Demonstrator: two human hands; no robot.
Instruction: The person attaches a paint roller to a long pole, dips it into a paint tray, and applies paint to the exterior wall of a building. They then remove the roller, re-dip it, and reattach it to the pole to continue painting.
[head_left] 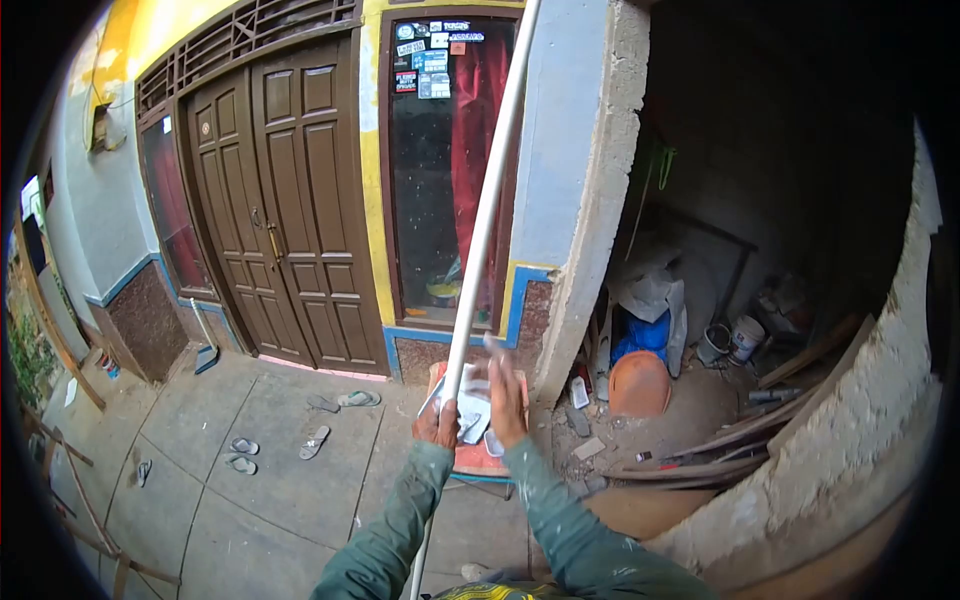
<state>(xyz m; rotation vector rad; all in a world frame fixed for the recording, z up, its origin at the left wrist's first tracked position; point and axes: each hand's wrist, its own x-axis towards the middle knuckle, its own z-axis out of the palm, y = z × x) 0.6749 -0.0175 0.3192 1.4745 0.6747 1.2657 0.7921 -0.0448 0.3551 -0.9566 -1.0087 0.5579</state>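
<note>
The white pole rises steeply up and away from the left hand gripping it, while the right hand rests open-fingered on a cloth just beside it.

The left hand and right hand were side by side, the stool just beyond them. From them the pole rose toward twelve o'clock, crossing before the window. The door stood at ten, with sandals on the ground at nine. A basin lay at three, with buckets behind it and planks at four.
</note>
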